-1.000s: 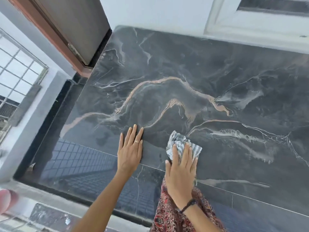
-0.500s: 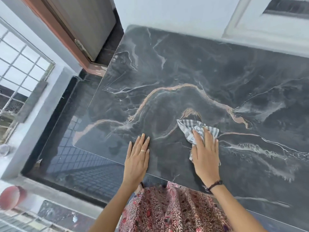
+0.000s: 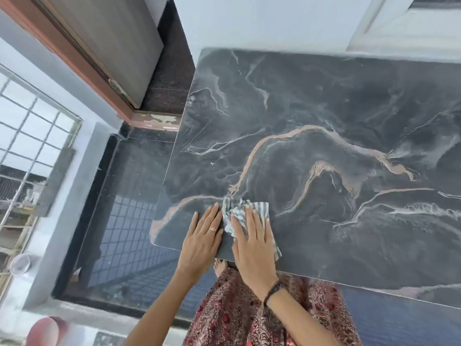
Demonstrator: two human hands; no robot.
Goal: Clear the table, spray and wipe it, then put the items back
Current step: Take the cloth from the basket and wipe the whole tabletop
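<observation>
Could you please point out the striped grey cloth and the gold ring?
striped grey cloth (image 3: 259,208): head view, on its bare upper right fold.
gold ring (image 3: 212,229): head view, on the band itself.

A: Where does the camera sit?

B: On the person's head, one wide-angle view, looking forward and steeply down.

A: How close is it?

B: Near enough that both forearms rise from the bottom edge and the dark marble table (image 3: 324,116) fills the right and centre.

A: What frames the view?

B: White wall along the top, a wooden door (image 3: 104,46) upper left, a barred window (image 3: 32,146) at left, straight lines bowed.
</observation>
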